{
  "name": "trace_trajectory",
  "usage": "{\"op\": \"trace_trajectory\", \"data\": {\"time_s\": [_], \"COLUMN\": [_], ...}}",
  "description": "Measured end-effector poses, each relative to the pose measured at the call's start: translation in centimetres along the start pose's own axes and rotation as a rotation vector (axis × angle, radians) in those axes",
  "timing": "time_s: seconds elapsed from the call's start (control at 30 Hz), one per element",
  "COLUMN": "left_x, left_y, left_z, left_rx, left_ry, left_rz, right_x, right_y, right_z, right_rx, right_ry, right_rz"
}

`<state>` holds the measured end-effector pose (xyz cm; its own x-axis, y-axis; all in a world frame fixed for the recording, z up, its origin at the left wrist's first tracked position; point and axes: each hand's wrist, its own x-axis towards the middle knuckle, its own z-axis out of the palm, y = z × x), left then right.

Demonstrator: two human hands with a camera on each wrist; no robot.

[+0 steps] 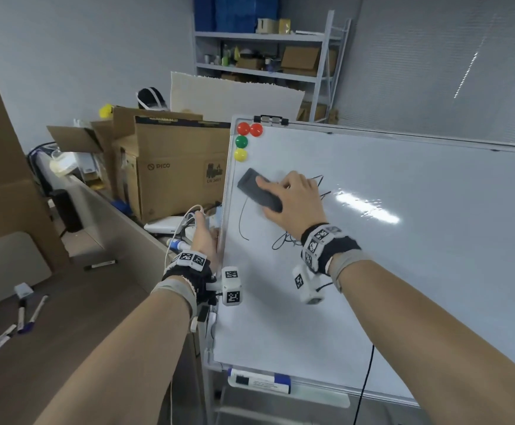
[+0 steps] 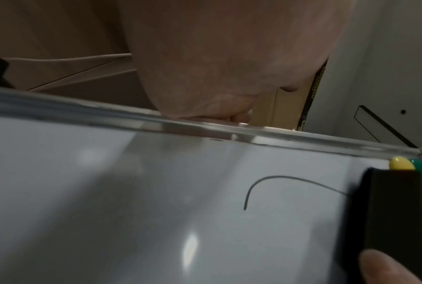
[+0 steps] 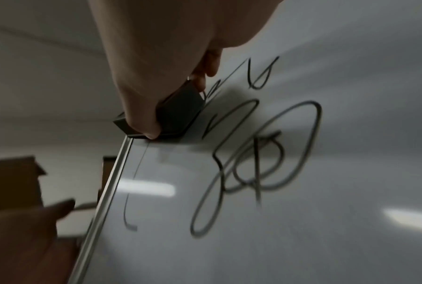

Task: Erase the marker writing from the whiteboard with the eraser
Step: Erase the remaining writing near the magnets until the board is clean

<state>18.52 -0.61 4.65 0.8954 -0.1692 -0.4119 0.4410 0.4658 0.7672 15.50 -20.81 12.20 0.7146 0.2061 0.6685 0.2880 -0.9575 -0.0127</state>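
While the left hand (image 1: 204,237) grips the white metal-framed whiteboard (image 1: 403,256) edge at 9 o'clock, the right hand (image 1: 293,200) clamps the dark grey rectangular eraser (image 1: 254,188) against black marker writing (image 3: 265,163).

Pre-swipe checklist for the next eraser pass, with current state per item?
1. Eraser held by right hand: ok, thumb and fingers wrap its sides.
2. Eraser flat on whiteboard: ok in the right wrist view.
3. Board steadied: ok, left hand grips the left frame edge.
4. Writing left to erase: not ok, the curved line and scribbles remain.
5. Magnets clear of the path: cannot tell, they sit just above the eraser.
6. Pressure enough: cannot tell.
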Motion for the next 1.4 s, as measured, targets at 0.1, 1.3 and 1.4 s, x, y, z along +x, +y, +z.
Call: {"op": "trace_trajectory", "data": {"time_s": [0.1, 1.3, 1.4], "left_x": [-0.2, -3.3, -3.4], "left_y": [-0.8, -5.7, -5.7], "left_z": [-0.7, -1.5, -1.6], "left_rx": [0.048, 0.298, 0.296], "left_ry": [0.022, 0.273, 0.290], "left_rz": [-0.057, 0.043, 0.032], "right_x": [-1.8, -2.3, -3.3], "right_y": [-0.4, -1.6, -2.9], "right_z": [1.4, 0.9, 1.9], "right_rx": [0.053, -0.109, -0.045], "right_ry": [0.040, 0.218, 0.147], "right_rz": [-0.005, 0.241, 0.079]}}
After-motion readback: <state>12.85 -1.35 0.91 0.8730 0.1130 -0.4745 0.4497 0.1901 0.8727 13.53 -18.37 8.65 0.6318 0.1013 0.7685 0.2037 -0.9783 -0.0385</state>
